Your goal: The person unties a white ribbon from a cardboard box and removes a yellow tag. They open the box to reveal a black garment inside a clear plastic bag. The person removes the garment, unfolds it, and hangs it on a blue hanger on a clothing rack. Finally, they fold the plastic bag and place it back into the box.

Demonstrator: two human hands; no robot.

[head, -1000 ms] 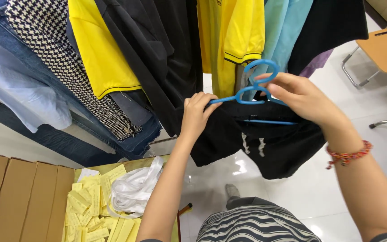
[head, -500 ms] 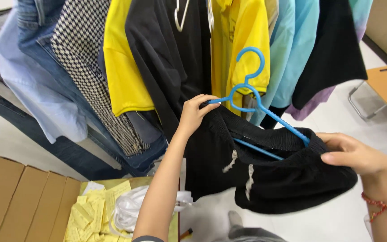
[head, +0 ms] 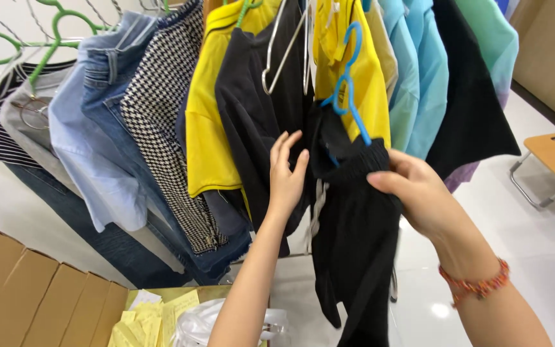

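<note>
Right hand (head: 422, 196) grips black shorts (head: 354, 244) on a blue hanger (head: 349, 90); left hand (head: 286, 177), open, presses the neighbouring black shirt (head: 252, 109)

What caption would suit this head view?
Right hand grips black shorts on a blue hanger; left hand touches hanging clothes.

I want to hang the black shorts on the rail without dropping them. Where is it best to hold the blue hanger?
Grip the blue hanger at its neck, just under the hook, coming from the right. The hook stands upright and free above the black shorts, while the lower bar is hidden in the fabric. The right hand is already on the waistband; the left hand rests beside it.
</note>
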